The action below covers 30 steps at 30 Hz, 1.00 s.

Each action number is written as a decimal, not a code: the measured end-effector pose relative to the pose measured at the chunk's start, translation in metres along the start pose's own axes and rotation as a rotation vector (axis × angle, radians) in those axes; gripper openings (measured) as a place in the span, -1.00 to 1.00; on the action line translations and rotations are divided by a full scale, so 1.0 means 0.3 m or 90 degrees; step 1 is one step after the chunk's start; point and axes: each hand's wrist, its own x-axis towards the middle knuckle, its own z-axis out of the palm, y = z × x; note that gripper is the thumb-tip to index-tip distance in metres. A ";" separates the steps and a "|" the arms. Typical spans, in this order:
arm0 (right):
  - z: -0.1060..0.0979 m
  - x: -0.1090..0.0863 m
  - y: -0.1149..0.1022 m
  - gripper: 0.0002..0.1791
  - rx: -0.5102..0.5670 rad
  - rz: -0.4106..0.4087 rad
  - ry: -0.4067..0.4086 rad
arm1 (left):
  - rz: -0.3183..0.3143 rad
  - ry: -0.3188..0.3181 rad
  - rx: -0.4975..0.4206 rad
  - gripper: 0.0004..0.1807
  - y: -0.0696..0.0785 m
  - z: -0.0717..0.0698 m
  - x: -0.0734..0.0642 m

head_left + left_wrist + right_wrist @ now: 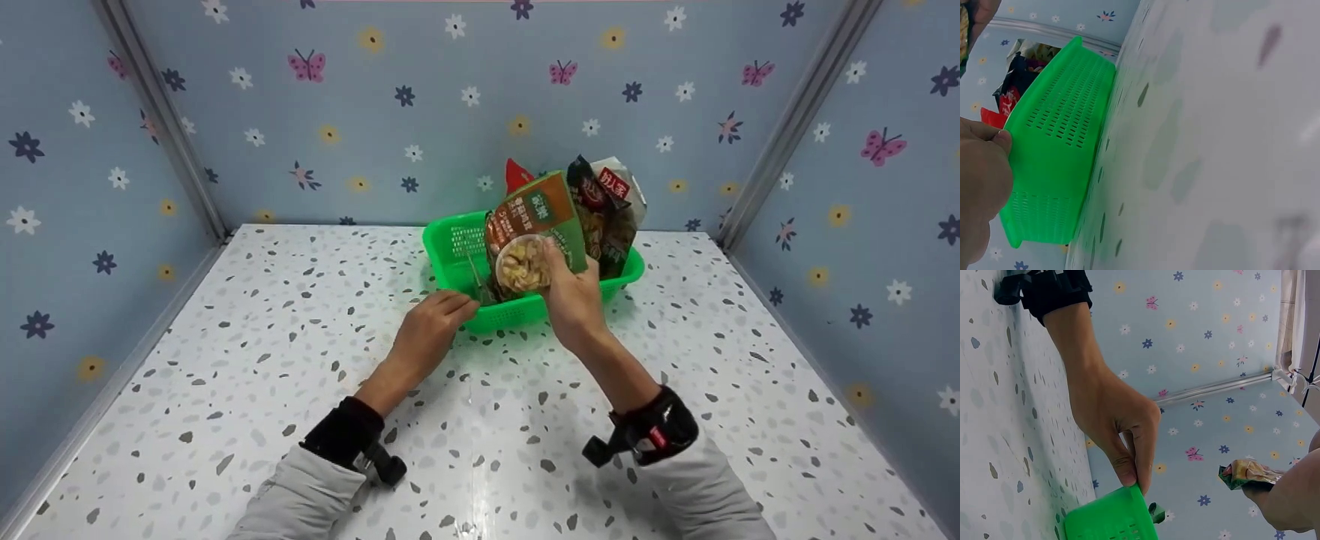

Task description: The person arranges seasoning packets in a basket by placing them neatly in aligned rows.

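A green plastic basket [517, 313] with perforated sides stands on the speckled table. My left hand [433, 330] pinches its near left rim between thumb and fingers, as the right wrist view also shows at close range. In my right hand [576, 300] is a brown and green seasoning packet [536, 217] with a bowl of food printed on it, held over the basket. Behind it, a dark packet [589, 195] and a white-topped packet [626, 202] stand upright in the basket's right part. The red corner of another packet [516, 175] shows at the back.
The white speckled tabletop [300, 315] is bounded by blue flower-patterned panels [450, 97] at the back and both sides. The basket stands close to the back panel. Metal corner posts [802, 112] rise at the back corners.
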 end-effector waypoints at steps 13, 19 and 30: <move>-0.010 0.005 0.035 -0.64 -0.112 -0.070 -0.117 | 0.086 0.054 0.024 -0.78 0.142 0.023 0.028; 0.015 0.027 0.075 -0.62 -0.217 -0.166 -0.148 | 0.086 0.045 0.014 -0.80 0.163 0.020 0.033; 0.114 0.095 0.106 -0.63 -0.509 -0.275 -0.169 | 0.095 0.045 0.067 -0.81 0.163 0.015 0.033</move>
